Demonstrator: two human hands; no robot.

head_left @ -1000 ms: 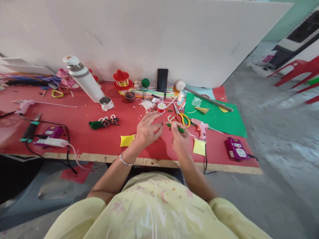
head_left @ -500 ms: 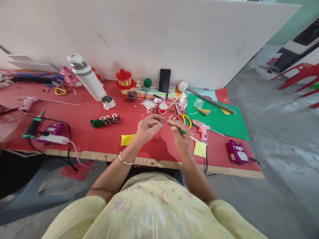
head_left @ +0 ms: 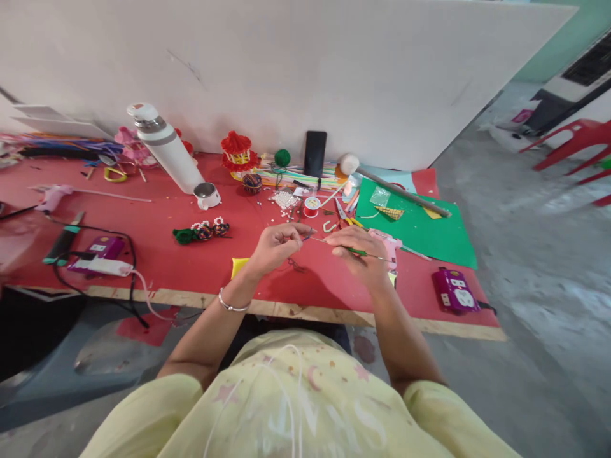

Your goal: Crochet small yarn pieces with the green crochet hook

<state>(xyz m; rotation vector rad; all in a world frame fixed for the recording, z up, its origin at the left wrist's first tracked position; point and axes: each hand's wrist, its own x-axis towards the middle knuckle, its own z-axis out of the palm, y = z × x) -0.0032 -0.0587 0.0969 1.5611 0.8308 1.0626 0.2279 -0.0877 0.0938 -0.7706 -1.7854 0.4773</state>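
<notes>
My left hand [head_left: 274,247] is pinched shut on the near end of a thin wire with green wrapping [head_left: 329,243], and a dark strand hangs below its fingers. My right hand [head_left: 361,253] grips the same green-wrapped wire further to the right; its thin tip sticks out past the hand over a pink glue gun [head_left: 389,242]. Both hands hover just above the red table [head_left: 191,267]. A red thread spool [head_left: 310,206] and a heap of white beads [head_left: 284,200] lie just beyond the hands. A yellow pad [head_left: 238,266] lies partly under my left wrist.
A white bottle [head_left: 165,151] and its small cup [head_left: 207,194] stand at the back left. Green card [head_left: 420,230], scissors [head_left: 344,215], a black phone [head_left: 314,154] and red ornament [head_left: 237,151] lie behind. Purple power strips [head_left: 453,290] [head_left: 98,249] sit near the front edge.
My right hand has moved to the right and turned palm down, drawing the green wire out level. My left hand has shifted slightly towards me. The camera view barely moved.
</notes>
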